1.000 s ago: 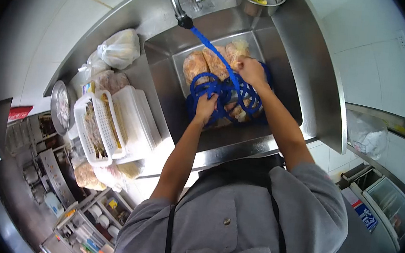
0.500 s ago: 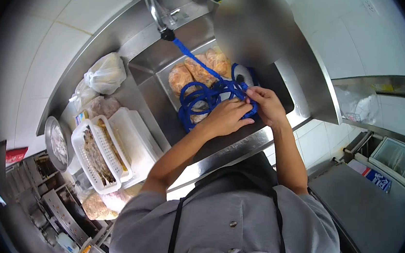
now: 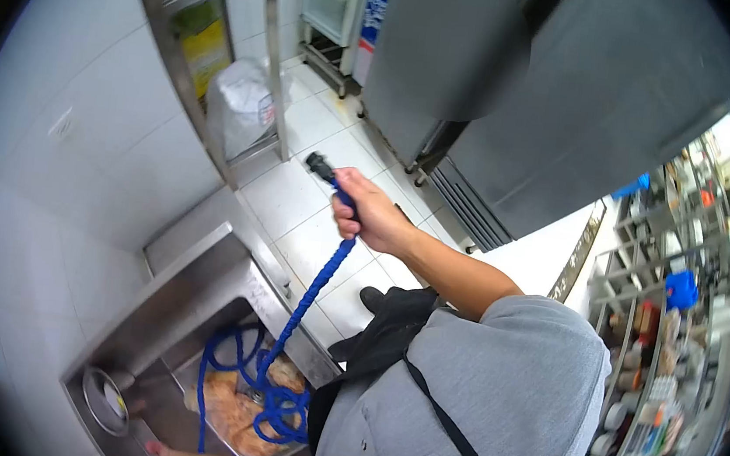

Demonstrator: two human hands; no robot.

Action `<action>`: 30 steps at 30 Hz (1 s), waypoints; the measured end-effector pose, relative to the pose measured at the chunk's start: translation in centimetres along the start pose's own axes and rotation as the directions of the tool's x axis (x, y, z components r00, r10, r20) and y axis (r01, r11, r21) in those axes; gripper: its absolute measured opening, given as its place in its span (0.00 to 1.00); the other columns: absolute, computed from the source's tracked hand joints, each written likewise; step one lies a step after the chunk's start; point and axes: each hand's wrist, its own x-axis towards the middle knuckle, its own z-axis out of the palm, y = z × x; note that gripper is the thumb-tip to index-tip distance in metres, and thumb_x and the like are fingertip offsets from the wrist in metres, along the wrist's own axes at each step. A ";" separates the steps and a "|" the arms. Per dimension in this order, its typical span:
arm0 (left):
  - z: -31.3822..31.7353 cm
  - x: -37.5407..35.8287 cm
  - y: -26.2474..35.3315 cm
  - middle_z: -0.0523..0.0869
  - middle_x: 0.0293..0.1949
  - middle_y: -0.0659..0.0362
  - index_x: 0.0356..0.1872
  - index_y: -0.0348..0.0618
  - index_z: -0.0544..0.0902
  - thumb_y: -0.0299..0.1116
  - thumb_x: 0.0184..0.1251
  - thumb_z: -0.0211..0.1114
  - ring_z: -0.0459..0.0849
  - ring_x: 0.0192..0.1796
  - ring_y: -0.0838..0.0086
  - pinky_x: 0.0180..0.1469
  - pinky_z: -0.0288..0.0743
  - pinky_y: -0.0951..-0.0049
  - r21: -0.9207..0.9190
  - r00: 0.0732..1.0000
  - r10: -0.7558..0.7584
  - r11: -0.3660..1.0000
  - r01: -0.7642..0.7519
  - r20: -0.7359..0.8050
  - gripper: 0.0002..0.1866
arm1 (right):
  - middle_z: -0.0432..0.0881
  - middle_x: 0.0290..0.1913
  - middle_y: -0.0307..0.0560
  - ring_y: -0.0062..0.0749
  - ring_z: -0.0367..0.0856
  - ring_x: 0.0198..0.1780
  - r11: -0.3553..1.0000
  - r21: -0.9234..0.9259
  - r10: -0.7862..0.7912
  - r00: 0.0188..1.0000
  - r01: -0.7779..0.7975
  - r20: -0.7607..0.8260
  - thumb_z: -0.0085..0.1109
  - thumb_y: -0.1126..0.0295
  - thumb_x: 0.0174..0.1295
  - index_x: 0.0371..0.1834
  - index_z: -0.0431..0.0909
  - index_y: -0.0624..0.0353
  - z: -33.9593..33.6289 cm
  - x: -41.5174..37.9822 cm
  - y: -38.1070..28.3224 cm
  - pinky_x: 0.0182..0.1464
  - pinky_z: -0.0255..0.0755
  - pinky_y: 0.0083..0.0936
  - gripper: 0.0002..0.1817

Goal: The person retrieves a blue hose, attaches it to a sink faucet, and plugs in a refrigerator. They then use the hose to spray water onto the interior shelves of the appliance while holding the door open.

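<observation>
So, far left: metal bowl at a corner of the steel sink, something white inside. Just right of it, low in view, left grip, a bare hand, partly seen; cannot tell if it is open or closed. Next, blue hose lies looped over orange-tinged packs in the sink, one length running up past the edge to right grip, wrapped firmly around it just below the black end fitting. Farther right, grey cabinet, then loaded shelves.
</observation>
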 end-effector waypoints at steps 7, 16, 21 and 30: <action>-1.9 1.9 1.1 0.83 0.44 0.49 0.51 0.37 0.74 0.37 0.70 0.53 0.83 0.44 0.63 0.47 0.79 0.64 -0.078 0.992 -0.110 0.991 0.105 -0.058 0.16 | 0.68 0.22 0.37 0.23 0.65 0.19 0.976 -0.074 -0.215 0.887 0.203 -0.409 0.48 0.59 0.72 0.44 0.67 0.54 -6.9 -2.2 -2.5 0.23 0.62 0.26 0.11; -3.1 1.0 2.0 0.82 0.44 0.46 0.56 0.35 0.69 0.40 0.73 0.50 0.83 0.44 0.59 0.46 0.80 0.60 -0.192 0.983 -0.173 0.969 0.158 -0.064 0.20 | 0.65 0.22 0.37 0.22 0.60 0.19 0.970 0.123 -0.099 0.802 0.210 -0.589 0.48 0.62 0.72 0.39 0.65 0.54 -17.1 2.1 -1.8 0.24 0.60 0.26 0.09; 0.5 1.7 -1.4 0.81 0.44 0.44 0.59 0.34 0.66 0.42 0.74 0.48 0.83 0.43 0.56 0.45 0.81 0.57 -0.422 0.933 -0.271 0.836 0.350 0.237 0.22 | 0.69 0.25 0.39 0.22 0.61 0.22 0.996 0.057 -0.022 0.817 0.067 -0.576 0.59 0.63 0.65 0.47 0.74 0.61 -20.9 2.8 -0.3 0.25 0.60 0.23 0.14; 7.1 -14.4 1.6 0.83 0.29 0.51 0.46 0.33 0.75 0.27 0.69 0.52 0.84 0.29 0.62 0.32 0.81 0.68 -0.271 0.995 -0.022 0.963 -0.006 -0.101 0.10 | 0.64 0.24 0.37 0.22 0.60 0.22 0.943 0.272 0.286 0.888 -0.193 -0.361 0.45 0.60 0.73 0.37 0.70 0.61 -27.2 10.3 2.2 0.26 0.61 0.21 0.14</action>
